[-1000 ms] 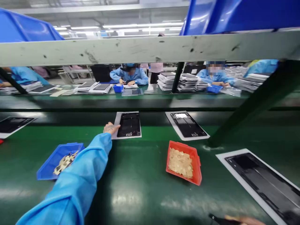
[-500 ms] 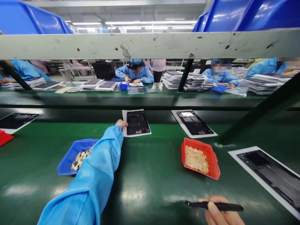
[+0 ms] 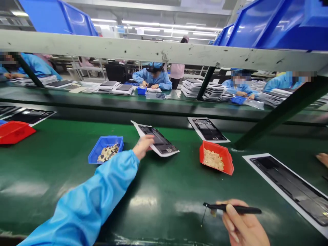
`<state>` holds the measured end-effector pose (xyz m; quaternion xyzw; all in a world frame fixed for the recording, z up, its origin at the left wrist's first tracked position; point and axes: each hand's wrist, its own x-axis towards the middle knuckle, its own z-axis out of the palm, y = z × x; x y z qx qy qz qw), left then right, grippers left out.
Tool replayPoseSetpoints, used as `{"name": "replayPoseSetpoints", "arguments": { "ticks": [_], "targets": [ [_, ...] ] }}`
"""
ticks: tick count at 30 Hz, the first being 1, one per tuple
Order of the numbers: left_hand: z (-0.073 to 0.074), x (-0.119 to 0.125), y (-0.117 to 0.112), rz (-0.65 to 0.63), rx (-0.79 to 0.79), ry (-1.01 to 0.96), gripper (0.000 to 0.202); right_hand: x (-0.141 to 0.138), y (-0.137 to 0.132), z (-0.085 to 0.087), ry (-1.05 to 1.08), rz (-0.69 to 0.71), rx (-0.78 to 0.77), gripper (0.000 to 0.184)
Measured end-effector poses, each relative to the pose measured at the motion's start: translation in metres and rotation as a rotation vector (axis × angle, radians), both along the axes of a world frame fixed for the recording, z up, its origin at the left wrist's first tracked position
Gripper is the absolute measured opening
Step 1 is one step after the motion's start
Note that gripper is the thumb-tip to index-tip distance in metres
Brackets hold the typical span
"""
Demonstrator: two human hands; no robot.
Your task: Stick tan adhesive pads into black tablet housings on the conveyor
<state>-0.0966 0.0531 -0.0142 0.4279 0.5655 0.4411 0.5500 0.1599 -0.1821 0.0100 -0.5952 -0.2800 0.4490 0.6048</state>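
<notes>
My left hand is closed on the near left edge of a black tablet housing with a white sheet under it. The sheet's far left corner curls up, and the housing lies at a slant. In my right hand, at the lower right, is a pair of black tweezers held level, tips to the left. A thin dark strand hangs at the tips. A small tan piece shows by the fingers; whether they hold it I cannot tell.
A blue bin and a red bin hold small tan pieces. Other tablet housings lie at the back and right. Another person's hand shows at the right edge. A green slanted post and a shelf beam stand ahead.
My left hand has drawn the tablet housing nearer and turned it, lifting the sheet's corner. My right hand still holds the tweezers. The camera view has shifted and tilted.
</notes>
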Motion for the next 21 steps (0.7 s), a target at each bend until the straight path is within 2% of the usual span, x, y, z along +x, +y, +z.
{"name": "replayPoseSetpoints", "arguments": {
  "ticks": [4, 6, 8, 10, 12, 14, 16, 18, 20, 21],
  "targets": [
    [-0.021, 0.019, -0.117, 0.018, -0.135, -0.185, 0.044, -0.001, 0.002, -0.001, 0.003, 0.032, 0.031, 0.035],
    [-0.03, 0.032, -0.17, -0.003, -0.215, -0.261, 0.06, 0.0, 0.006, -0.002, 0.019, 0.054, 0.053, 0.032],
    [-0.035, 0.044, -0.21, -0.089, -0.4, -0.51, 0.081, 0.0, 0.011, -0.001, 0.029, 0.053, 0.085, 0.03],
    [-0.036, 0.053, -0.236, -0.195, -0.513, -0.612, 0.096, -0.001, 0.015, 0.001, 0.027, 0.042, 0.11, 0.031],
    [-0.035, 0.053, -0.249, -0.244, -0.58, -0.585, 0.1, -0.001, 0.018, 0.003, 0.012, 0.041, 0.124, 0.033],
    [-0.031, 0.044, -0.254, -0.244, -0.62, -0.517, 0.096, -0.001, 0.02, 0.004, -0.005, 0.047, 0.12, 0.033],
    [-0.026, 0.027, -0.254, -0.311, -0.655, -0.481, 0.083, 0.0, 0.022, 0.001, -0.027, 0.061, 0.095, 0.034],
    [-0.02, 0.005, -0.248, -0.478, -0.666, -0.443, 0.056, 0.001, 0.027, -0.002, -0.057, 0.09, 0.043, 0.036],
    [-0.015, -0.017, -0.232, -0.573, -0.513, -0.271, 0.033, 0.001, 0.037, -0.002, -0.09, 0.143, -0.017, 0.038],
    [-0.014, -0.027, -0.219, -0.539, -0.341, -0.116, 0.031, 0.0, 0.045, -0.002, -0.1, 0.176, -0.041, 0.038]
  ]
}}
